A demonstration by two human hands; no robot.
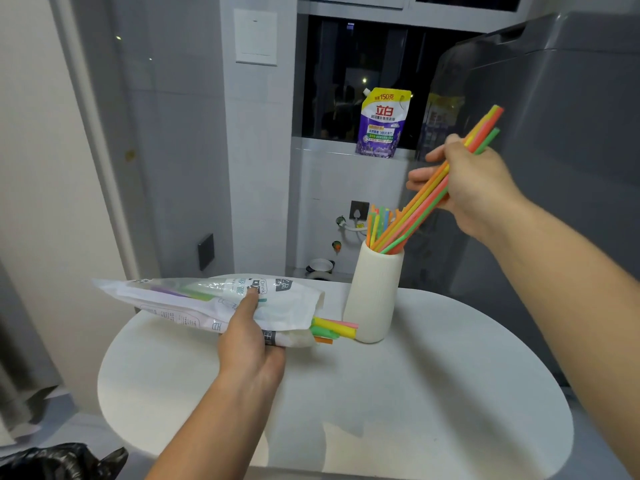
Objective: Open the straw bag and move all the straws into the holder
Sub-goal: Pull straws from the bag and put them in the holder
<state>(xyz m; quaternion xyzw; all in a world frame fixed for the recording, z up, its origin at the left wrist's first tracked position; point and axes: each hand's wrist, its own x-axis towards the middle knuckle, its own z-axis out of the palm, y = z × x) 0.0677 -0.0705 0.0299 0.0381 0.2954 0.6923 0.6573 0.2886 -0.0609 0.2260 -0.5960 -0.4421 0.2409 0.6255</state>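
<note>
A cream ribbed holder [375, 296] stands upright on the round white table [381, 403], with several coloured straws inside. My right hand [474, 188] grips a tilted bundle of orange, yellow and green straws [426, 199]; their lower ends dip into the holder's mouth. My left hand [251, 341] holds the white printed straw bag [221, 303] lying sideways above the table's far left. Several straw ends [334, 329] stick out of the bag's open right end, next to the holder's base.
A purple detergent pouch [382, 124] stands on the windowsill behind. A large grey appliance [561, 133] rises at the right. A black plastic bag [59, 460] lies at the lower left, beside the table's edge.
</note>
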